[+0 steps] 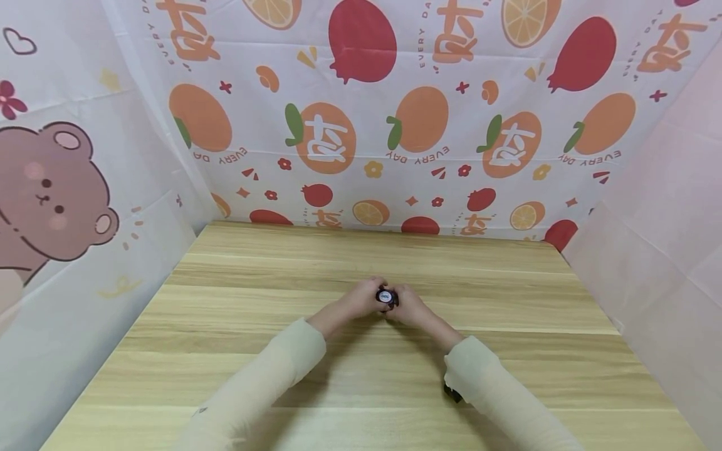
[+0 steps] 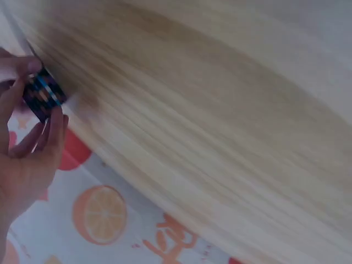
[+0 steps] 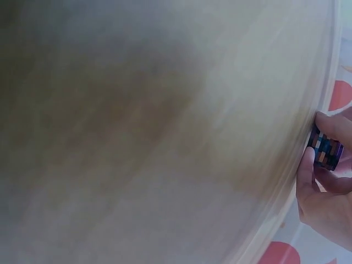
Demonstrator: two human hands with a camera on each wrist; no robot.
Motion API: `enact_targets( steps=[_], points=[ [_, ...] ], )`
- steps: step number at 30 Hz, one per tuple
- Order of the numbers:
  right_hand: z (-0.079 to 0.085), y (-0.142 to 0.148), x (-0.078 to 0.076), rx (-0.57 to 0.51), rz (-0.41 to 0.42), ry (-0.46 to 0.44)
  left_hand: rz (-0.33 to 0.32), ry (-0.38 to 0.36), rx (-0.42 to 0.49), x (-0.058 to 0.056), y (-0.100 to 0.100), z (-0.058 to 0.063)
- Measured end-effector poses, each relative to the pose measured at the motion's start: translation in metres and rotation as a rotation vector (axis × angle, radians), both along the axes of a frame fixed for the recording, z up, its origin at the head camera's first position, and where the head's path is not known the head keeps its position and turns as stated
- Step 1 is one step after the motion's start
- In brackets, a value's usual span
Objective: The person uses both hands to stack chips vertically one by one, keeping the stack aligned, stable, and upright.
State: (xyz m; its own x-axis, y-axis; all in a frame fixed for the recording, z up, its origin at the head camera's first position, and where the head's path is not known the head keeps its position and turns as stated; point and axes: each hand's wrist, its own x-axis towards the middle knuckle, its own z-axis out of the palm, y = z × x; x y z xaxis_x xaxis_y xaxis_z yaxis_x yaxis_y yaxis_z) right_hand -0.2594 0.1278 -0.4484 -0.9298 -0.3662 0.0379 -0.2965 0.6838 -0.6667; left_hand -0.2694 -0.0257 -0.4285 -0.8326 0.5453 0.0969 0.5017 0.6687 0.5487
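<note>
A short stack of dark poker chips [image 1: 385,296] is between the two hands near the middle of the table, and its pale top face reads "500". From the left side my left hand [image 1: 363,298] grips the stack with curled fingers. Opposite it, my right hand [image 1: 410,306] pinches the same stack from the right. The left wrist view shows the edges of the poker chips [image 2: 44,93], with patterned light and blue patches, between fingertips of both hands. Orange and pale edge blocks mark the chips [image 3: 324,151] in the right wrist view. Fingers hide parts of the stack's sides.
The light wood table [image 1: 237,351] spreads around both hands. A fruit-print cloth [image 1: 372,138] hangs behind its far edge, with a bear-print cloth [image 1: 56,194] to the left and a pale cloth [image 1: 660,250] to the right. Something small and black [image 1: 453,393] shows by the right sleeve.
</note>
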Motion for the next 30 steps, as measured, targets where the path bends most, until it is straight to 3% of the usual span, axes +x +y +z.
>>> enact_targets(
  steps=[4,15,30],
  points=[
    [0.000,0.000,0.001,0.002,-0.017,-0.024,-0.013,-0.092,0.036,-0.003,-0.009,-0.001],
    [0.006,0.001,0.001,0.020,-0.003,-0.085,-0.002,-0.193,0.126,-0.002,-0.013,0.001],
    [0.006,0.001,0.000,0.022,0.005,-0.110,-0.009,-0.232,0.151,-0.005,-0.014,-0.003]
  ],
)
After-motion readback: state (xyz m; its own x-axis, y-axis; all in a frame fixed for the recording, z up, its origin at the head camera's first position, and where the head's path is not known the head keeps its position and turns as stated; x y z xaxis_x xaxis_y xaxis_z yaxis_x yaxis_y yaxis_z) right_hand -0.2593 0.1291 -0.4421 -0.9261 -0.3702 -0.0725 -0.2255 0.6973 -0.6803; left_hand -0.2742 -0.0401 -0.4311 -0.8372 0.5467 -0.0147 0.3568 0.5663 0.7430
